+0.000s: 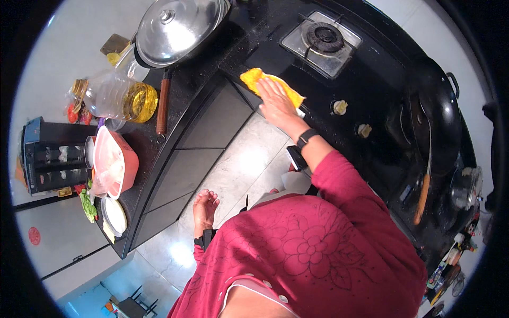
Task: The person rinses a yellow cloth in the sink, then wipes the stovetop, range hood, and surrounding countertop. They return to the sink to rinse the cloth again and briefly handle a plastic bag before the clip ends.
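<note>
My right hand (276, 102) lies flat on a folded yellow cloth (251, 78), pressing it against the front edge of the black cooktop (274, 55). Its fingers point away from me, and part of the cloth is hidden beneath them. Just beyond the cloth sits a gas burner (326, 37) in a square metal tray. Two pale control knobs (340, 107) are to the right of this hand. My left hand (205, 208) hangs over the floor beside my body, fingers loosely curled and apart, holding nothing.
On the left counter stand a lidded wok (179, 30) with a wooden handle jutting out, a plastic oil bottle (123, 97) and a pink basin (129, 167). A black wok (437, 119) holds a wooden-handled spatula (425, 190) at right. A glass-lidded pot (466, 189) is nearby.
</note>
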Available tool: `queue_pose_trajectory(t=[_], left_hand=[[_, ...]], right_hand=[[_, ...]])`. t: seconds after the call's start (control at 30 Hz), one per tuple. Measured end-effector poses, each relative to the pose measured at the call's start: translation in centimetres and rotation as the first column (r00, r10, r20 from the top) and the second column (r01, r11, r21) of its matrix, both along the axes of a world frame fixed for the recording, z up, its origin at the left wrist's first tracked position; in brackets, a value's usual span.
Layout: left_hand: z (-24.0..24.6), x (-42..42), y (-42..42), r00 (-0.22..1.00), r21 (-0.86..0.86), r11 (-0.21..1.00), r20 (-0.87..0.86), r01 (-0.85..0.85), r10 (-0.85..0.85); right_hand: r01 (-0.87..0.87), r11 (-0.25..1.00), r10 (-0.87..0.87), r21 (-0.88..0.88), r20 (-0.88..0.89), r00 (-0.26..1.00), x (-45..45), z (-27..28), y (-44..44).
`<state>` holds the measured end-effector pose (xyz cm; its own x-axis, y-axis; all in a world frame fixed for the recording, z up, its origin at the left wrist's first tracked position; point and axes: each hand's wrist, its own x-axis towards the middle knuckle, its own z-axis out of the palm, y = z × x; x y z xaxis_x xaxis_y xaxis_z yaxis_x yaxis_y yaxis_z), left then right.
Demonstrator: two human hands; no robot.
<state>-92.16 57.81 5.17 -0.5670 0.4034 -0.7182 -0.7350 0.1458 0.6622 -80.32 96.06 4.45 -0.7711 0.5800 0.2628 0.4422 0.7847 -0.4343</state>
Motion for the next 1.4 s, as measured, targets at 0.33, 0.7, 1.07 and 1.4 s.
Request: queue_pose_trajectory(t=[0.33, 0.7, 1.07, 1.4], left_hand=[[9.2, -4.0, 12.8, 0.907, 0.113, 0.91, -0.199, 0.398, -0.372], [17.8, -16.5, 18.9, 0.779, 0.269, 0.814, -0.544, 0.515, -0.312], [17.1, -19.8, 22.2, 0.818, 0.224, 0.836, -0.437, 0.501, -0.374], [18.0, -18.5, 26.3, 0.83, 0.273, 0.829, -0.438, 0.489, -0.345]], right_hand=[[-0.028, 1.0, 0.028, 0.004, 0.087, 0.996, -12.4, 0.0, 5.9], [0.427, 0.882, -0.454, 0.198, 0.595, 0.663, -14.6, 0.4, 24.5], [0.277, 0.909, -0.416, 0.312, 0.621, 0.664, -14.1, 1.7, 31.6], [0.315, 0.949, -0.29, 0.017, 0.444, 0.848, -10.2, 13.7, 39.2]])
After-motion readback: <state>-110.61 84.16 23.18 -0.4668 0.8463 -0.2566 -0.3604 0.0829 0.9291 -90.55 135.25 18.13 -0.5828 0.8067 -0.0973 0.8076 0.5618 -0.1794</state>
